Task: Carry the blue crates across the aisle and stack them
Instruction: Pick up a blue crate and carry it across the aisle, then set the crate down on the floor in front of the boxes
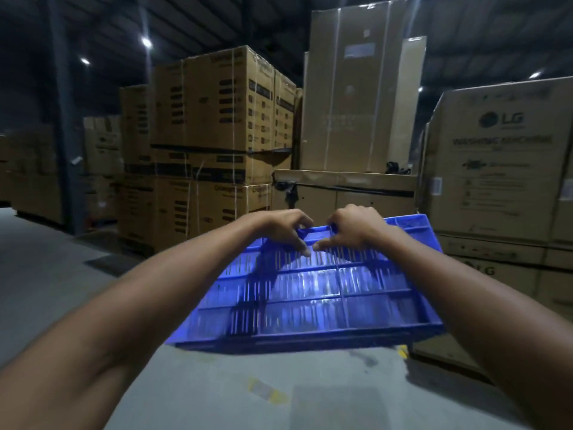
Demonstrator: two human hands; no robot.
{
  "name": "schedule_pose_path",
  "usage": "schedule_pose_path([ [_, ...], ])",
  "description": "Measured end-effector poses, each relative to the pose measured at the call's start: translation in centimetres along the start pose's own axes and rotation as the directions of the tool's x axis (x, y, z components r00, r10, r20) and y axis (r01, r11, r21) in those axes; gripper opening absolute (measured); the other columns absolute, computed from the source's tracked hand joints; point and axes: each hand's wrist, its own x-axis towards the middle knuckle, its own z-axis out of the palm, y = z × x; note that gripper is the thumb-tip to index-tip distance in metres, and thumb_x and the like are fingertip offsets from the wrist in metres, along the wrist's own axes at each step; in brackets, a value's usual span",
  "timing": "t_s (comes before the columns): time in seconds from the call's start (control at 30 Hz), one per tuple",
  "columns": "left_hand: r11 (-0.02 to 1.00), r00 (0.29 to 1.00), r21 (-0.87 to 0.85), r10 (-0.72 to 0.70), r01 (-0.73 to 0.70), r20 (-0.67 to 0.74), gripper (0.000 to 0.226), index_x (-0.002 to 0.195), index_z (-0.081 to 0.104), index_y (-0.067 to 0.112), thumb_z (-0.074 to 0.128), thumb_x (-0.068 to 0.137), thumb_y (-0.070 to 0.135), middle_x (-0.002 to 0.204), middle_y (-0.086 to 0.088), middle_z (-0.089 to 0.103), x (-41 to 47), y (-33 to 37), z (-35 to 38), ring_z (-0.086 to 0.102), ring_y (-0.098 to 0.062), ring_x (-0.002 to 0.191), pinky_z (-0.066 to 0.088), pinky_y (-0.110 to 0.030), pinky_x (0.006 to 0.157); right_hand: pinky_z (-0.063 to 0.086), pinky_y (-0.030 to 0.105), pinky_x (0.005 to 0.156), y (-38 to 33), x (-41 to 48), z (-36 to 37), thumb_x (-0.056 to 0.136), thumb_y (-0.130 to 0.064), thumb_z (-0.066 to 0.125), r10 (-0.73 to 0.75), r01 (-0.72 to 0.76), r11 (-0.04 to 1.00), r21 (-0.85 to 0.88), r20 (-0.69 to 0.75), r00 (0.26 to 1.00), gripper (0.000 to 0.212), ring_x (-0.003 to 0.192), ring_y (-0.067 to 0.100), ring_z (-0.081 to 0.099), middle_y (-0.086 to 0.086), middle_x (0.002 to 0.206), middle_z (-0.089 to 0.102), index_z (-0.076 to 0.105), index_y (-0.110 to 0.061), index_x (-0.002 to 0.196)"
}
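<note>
Aloft, blue crate [310, 293] — both hands gripping rim

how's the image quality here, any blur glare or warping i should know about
Head view: dim overall, lit by a few bright ceiling lights that flare; wide-angle warping bends the cardboard stacks and stretches the forearms; the blue crate shows motion smear and pale glare on its slats; the left hand and right hand stay fairly sharp; box print is mostly soft.

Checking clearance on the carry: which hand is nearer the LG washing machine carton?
Right. The right hand grips the blue crate on the side toward the LG carton; the left hand grips farther away.
</note>
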Motion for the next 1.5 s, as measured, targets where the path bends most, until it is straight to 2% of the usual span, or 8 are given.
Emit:
schedule_pose_path([
  [0.23, 0.981, 0.995, -0.186, 0.064, -0.05, 0.071, 0.026, 0.09, 0.068, 0.017, 0.082, 0.077, 0.035, 0.079, 0.004, 0.066, 9.3, -7.7, 2.0, 0.062, -0.015, 0.076, 0.052, -0.038, 0.071, 0.047, 0.035, 0.068, 2.5, 7.4, 6.6, 0.056, -0.096, 0.049, 0.078, -0.085, 0.992, 0.098, 0.072, 0.994, 0.083, 0.087, 0.026, 0.065, 0.001, 0.089, 0.07, 0.071, -0.026, 0.092],
  [0.43, 0.988, 0.99, -0.068, 0.14, -0.14, 0.004, 0.032, 0.082, 0.055, 0.022, 0.081, 0.076, 0.04, 0.077, 0.009, 0.054, 17.2, -12.7, 3.8, 0.051, -0.013, 0.072, 0.038, -0.03, 0.061, 0.045, 0.034, 0.065, 5.7, 13.5, 12.7, 0.055, -0.096, 0.051, 0.143, -0.153, 0.979, 0.135, 0.08, 0.986, 0.08, 0.08, 0.027, 0.063, 0.001, 0.079, 0.066, 0.067, -0.022, 0.081],
  [0.6, 0.984, 0.989, 0.105, 0.148, -0.147, 0.0, 0.039, 0.105, 0.054, 0.021, 0.078, 0.08, 0.04, 0.101, 0.002, 0.059, 25.9, -15.7, 5.6, 0.056, -0.018, 0.088, 0.044, -0.033, 0.073, 0.052, 0.036, 0.072, 10.7, 19.6, 18.0, 0.046, -0.091, 0.064, 0.18, -0.291, 0.93, 0.225, 0.409, 0.894, 0.08, 0.078, 0.02, 0.064, -0.001, 0.083, 0.068, 0.066, -0.021, 0.084],
  [0.73, 0.971, 0.993, 0.205, 0.111, -0.119, 0.048, 0.045, 0.113, 0.055, 0.016, 0.079, 0.08, 0.036, 0.102, 0.001, 0.057, 33.1, -17.6, 5.5, 0.055, -0.02, 0.09, 0.046, -0.036, 0.076, 0.059, 0.037, 0.079, 16.2, 24.4, 22.6, 0.047, -0.064, 0.088, 0.087, -0.302, 0.907, 0.295, 0.57, 0.817, 0.069, 0.079, 0.019, 0.071, -0.001, 0.091, 0.074, 0.072, -0.018, 0.096],
  [0.9, 0.978, 0.998, 0.207, 0.026, -0.036, 0.051, 0.034, 0.102, 0.051, 0.023, 0.077, 0.082, 0.031, 0.1, 0.002, 0.055, 41.9, -19.8, 4.4, 0.055, -0.016, 0.086, 0.043, -0.029, 0.067, 0.049, 0.028, 0.062, 22.4, 31.3, 28.2, 0.058, -0.053, 0.089, 0.063, -0.234, 0.894, 0.382, 0.411, 0.91, 0.049, 0.065, 0.015, 0.061, -0.008, 0.067, 0.063, 0.066, -0.014, 0.077],
  [1.17, 0.964, 0.973, 0.256, -0.126, 0.074, 0.193, 0.043, 0.099, 0.06, 0.021, 0.087, 0.067, 0.033, 0.092, 0.002, 0.058, 53.3, -25.5, 7.5, 0.055, -0.019, 0.083, 0.044, -0.031, 0.073, 0.041, 0.034, 0.067, 25.3, 40.6, 36.0, 0.066, -0.064, 0.076, 0.02, -0.039, 0.994, 0.106, 0.17, 0.985, 0.051, 0.102, 0.027, 0.063, 0.001, 0.104, 0.069, 0.065, -0.027, 0.1],
  [1.4, 0.983, 0.99, 0.18, -0.07, 0.048, 0.119, 0.028, 0.079, 0.052, 0.028, 0.076, 0.08, 0.015, 0.08, 0.005, 0.054, 64.3, -34.8, 11.7, 0.055, -0.02, 0.077, 0.047, -0.037, 0.068, 0.04, 0.035, 0.067, 27.5, 49.4, 46.0, 0.076, -0.059, 0.073, 0.131, -0.155, 0.982, 0.106, 0.203, 0.97, 0.039, 0.094, 0.027, 0.064, 0.0, 0.097, 0.067, 0.064, -0.028, 0.098],
  [1.5, 0.971, 0.994, 0.24, -0.034, 0.008, 0.101, 0.022, 0.088, 0.056, 0.023, 0.075, 0.081, 0.018, 0.081, 0.005, 0.055, 70.1, -40.0, 13.4, 0.054, -0.02, 0.078, 0.042, -0.036, 0.065, 0.041, 0.035, 0.07, 28.4, 55.3, 51.0, 0.072, -0.057, 0.078, 0.234, -0.28, 0.953, 0.114, 0.308, 0.922, 0.043, 0.089, 0.027, 0.062, 0.001, 0.09, 0.062, 0.058, -0.022, 0.088],
])
